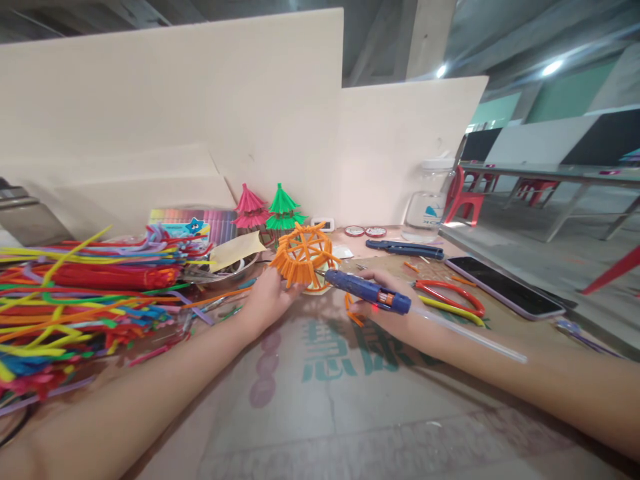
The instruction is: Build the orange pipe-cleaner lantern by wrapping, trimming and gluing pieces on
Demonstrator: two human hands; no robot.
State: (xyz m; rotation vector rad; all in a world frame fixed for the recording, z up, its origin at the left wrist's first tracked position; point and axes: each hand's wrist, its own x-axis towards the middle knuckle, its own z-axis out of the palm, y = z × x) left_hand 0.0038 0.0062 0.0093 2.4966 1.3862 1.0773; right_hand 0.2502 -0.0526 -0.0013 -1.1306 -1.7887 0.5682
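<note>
My left hand [273,297] is closed on the lower left edge of a round, orange pipe-cleaner frame [303,250] with spokes on top and short strips hanging round its rim. My right hand [390,313] grips a blue hot glue gun [367,290], whose nozzle touches or nearly touches the strips at the frame's right front. A clear glue stick [480,340] juts from the gun's back, over my forearm. Short orange pipe-cleaner pieces [353,313] show by my right fingers; whether they are held is unclear. Behind the frame stand a pink [250,208] and a green tiered tree [284,210].
Bundles of coloured pipe cleaners [100,280] cover the left side, near a bowl [240,270] and a marker set [193,225]. To the right lie blue-handled pliers [405,249], red-handled pliers [453,293] and a phone [505,287]. A clear bottle [427,203] stands behind.
</note>
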